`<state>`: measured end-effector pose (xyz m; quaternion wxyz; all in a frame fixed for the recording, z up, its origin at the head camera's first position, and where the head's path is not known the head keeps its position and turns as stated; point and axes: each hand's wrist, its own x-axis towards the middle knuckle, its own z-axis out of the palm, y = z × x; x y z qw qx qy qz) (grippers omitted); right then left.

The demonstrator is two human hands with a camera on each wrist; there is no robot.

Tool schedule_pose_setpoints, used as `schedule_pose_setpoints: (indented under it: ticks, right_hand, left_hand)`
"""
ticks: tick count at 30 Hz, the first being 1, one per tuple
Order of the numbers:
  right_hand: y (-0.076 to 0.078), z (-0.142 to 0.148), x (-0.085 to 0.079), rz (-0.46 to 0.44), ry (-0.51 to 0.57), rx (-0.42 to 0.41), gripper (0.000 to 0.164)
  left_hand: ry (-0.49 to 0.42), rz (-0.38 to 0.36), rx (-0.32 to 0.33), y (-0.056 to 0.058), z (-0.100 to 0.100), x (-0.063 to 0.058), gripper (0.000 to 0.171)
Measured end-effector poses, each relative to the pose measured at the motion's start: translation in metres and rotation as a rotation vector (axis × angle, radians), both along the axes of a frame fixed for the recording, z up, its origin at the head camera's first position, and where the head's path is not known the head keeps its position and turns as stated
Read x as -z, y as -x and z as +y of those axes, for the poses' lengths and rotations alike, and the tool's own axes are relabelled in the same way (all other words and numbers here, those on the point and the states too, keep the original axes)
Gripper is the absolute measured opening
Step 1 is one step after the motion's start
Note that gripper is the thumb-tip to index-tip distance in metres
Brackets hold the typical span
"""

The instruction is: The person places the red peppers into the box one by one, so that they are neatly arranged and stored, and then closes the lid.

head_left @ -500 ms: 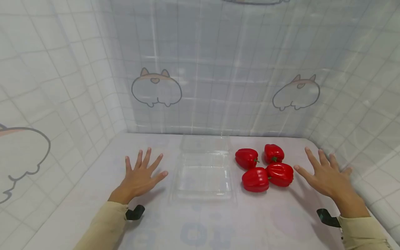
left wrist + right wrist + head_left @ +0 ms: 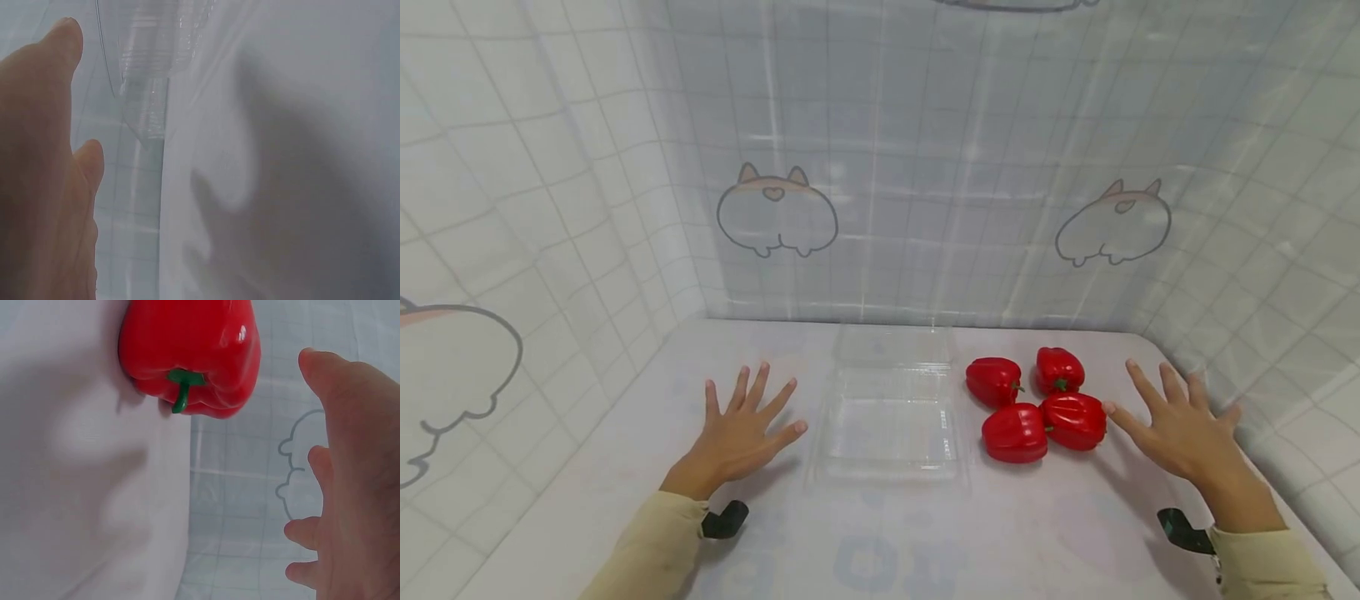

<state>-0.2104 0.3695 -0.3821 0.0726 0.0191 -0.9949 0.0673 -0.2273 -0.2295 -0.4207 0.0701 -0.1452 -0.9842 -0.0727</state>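
Observation:
My left hand (image 2: 735, 437) hovers above the table with its fingers spread, left of a clear plastic box (image 2: 889, 429) whose lid (image 2: 892, 343) lies folded back behind it. In the left wrist view the hand's shadow falls on the table, and the hand holds nothing. To the right of the box lies a group of several red bell peppers (image 2: 1015, 433) with green stems. My right hand (image 2: 1183, 429), fingers also spread and holding nothing, is raised beside the group. The pepper nearest to it (image 2: 1075, 421) shows large in the right wrist view, its stem (image 2: 182, 394) facing the fingers.
Pale sheeting with a grid and cartoon animal drawings forms the back wall (image 2: 917, 167) and both sides. The white table (image 2: 1000, 542) ends at the back wall. A dark band with a block sits at each wrist.
Both hands have shifted only slightly: the left a little to the right and nearer, the right slightly left and nearer. The box and peppers have stayed in place.

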Motion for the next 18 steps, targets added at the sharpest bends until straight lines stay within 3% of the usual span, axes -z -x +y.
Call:
schedule_pose_setpoints:
  ticks: [6, 18]
  right_hand:
    - [-0.003, -0.003, 0.004, 0.024, -0.017, -0.012, 0.089]
    - [-0.010, -0.011, 0.017, 0.084, 0.006, -0.038, 0.086]
  left_hand:
    - [0.000, 0.023, 0.005, -0.004, 0.004, 0.006, 0.081]
    - [-0.021, 0.063, 0.028, -0.017, 0.016, 0.003, 0.079]
